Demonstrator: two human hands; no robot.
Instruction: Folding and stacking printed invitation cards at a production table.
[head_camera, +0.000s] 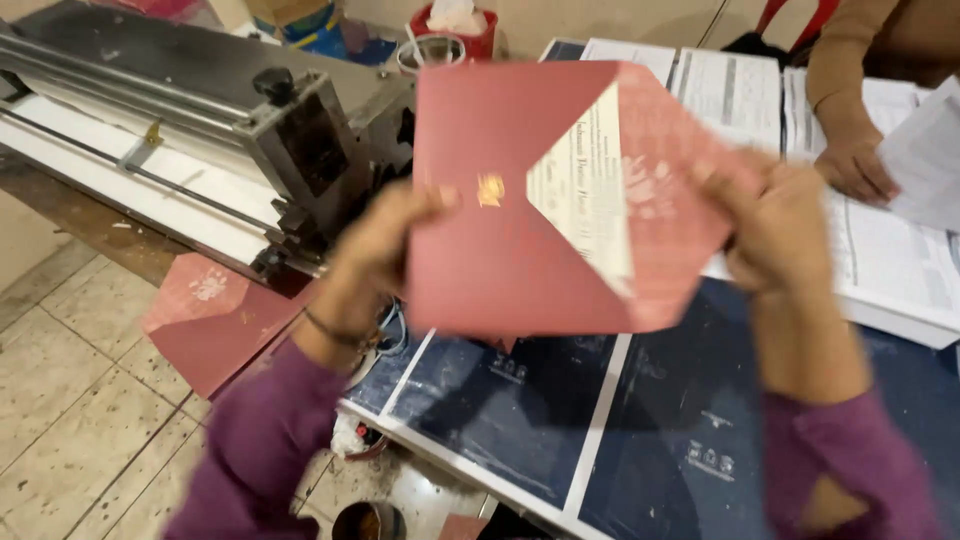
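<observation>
- The left hand (385, 235) holds the left edge of a big red envelope (500, 250). Its thumb lies on the front and the other fingers are hidden behind.
- The right hand (775, 225) pinches the right side of the envelope, at the open flap. Its fingers are curled shut on the paper.
- The envelope is up in the air, over the table, between the two hands.
- A cream card (585, 185) with print on it peeks out from under the flap.
- A small gold mark (490, 190) sits in the middle of the envelope.
- Under the hands lie dark blue sheets (520, 410) with white edges.
- A grey metal machine (200, 130) stands to the left.
- More red envelopes (215, 320) lie below it, hanging over the table edge.
- Another person's hand (855, 165) rests on white printed papers (890, 250) at the top right.
</observation>
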